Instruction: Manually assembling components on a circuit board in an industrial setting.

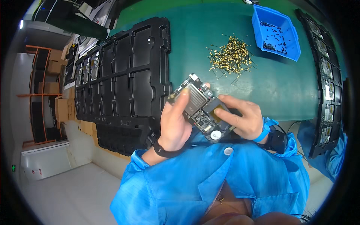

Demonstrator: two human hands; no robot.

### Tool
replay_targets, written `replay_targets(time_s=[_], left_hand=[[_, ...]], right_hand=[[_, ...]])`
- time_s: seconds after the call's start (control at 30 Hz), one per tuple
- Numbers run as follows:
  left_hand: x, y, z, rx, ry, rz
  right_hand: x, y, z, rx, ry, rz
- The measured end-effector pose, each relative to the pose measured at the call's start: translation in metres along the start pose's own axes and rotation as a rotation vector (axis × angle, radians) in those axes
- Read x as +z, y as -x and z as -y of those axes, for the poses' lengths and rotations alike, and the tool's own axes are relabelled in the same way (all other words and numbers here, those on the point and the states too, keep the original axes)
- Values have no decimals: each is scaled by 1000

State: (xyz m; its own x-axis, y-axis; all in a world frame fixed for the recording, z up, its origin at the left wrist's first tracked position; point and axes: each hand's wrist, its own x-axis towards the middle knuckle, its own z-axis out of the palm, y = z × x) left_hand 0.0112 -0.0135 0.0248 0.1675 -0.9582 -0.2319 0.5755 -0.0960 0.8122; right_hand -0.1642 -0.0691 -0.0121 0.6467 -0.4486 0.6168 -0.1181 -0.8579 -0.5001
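My left hand (175, 125) grips a black circuit board (198, 119) along its left side, with the thumb lying over a silver ribbed metal cover (195, 99). The board is held tilted in front of my chest and carries small chips, connectors and a round white disc (215, 135) at its lower end. At the board's right side, my right hand (245, 117) pinches a dark block with an amber patch (214, 111). Its fingertips partly hide this block, and what lies under them cannot be seen.
Beyond the board, a pile of thin black cables with gold ends (231, 55) lies on the green mat (187, 41). A blue bin (296, 48) of small black parts stands at the far right. Black compartment trays (129, 71) lie left; another tray (318, 144) holding boards stands right.
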Motion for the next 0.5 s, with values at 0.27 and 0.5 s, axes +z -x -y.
replay_targets(time_s=[0.27, 0.5], left_hand=[[-7, -3, 1, -27, -81, -65], [1, -6, 6, -234, -258, 124]], right_hand=[[-19, -3, -10, -67, -122, 163], [-35, -19, -45, 279, 260, 140]])
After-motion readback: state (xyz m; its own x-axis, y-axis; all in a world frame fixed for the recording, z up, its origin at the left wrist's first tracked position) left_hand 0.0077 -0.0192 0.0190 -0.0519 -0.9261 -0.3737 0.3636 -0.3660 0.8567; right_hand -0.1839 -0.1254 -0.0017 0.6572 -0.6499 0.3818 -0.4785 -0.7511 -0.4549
